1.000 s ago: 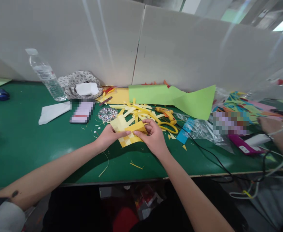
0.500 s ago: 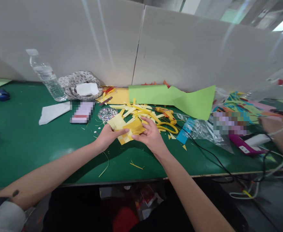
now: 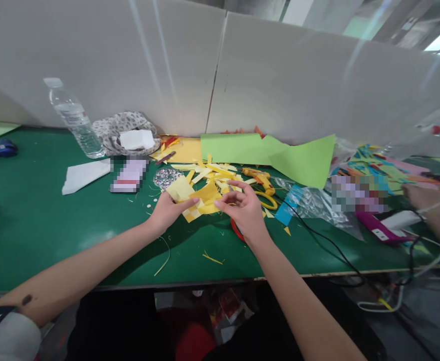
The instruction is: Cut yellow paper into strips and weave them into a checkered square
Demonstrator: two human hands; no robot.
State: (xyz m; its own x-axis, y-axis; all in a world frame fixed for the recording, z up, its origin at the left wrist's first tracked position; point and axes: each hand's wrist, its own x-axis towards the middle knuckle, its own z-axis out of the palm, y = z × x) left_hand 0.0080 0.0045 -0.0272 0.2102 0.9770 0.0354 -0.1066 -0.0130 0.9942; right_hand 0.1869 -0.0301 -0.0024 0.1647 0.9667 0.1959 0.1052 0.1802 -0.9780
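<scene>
My left hand point(image 3: 169, 209) pinches a pale and dark yellow woven paper piece point(image 3: 180, 189) between thumb and fingers, just above the green table. A darker yellow paper flap point(image 3: 207, 191) spreads out from its right side. At that flap's right edge, my right hand point(image 3: 245, 206) has its thumb and bent fingers closed on the paper. Partly hidden beneath my right wrist is a red loop point(image 3: 235, 231). Loose yellow paper strips point(image 3: 220, 171) lie heaped right behind both hands.
Behind the strips are a yellow glue gun point(image 3: 259, 178) and a green paper sheet point(image 3: 242, 149). A water bottle point(image 3: 77, 125), a phone point(image 3: 130, 175) and a cloth pouch point(image 3: 124, 125) stand left. Plastic bags point(image 3: 317, 200), a black cable point(image 3: 317, 238) and another person's hand point(image 3: 425, 200) are right.
My right hand has shifted right, drawing the darker yellow flap out flatter. The red loop now shows beneath my right wrist. My left hand stays nearly still.
</scene>
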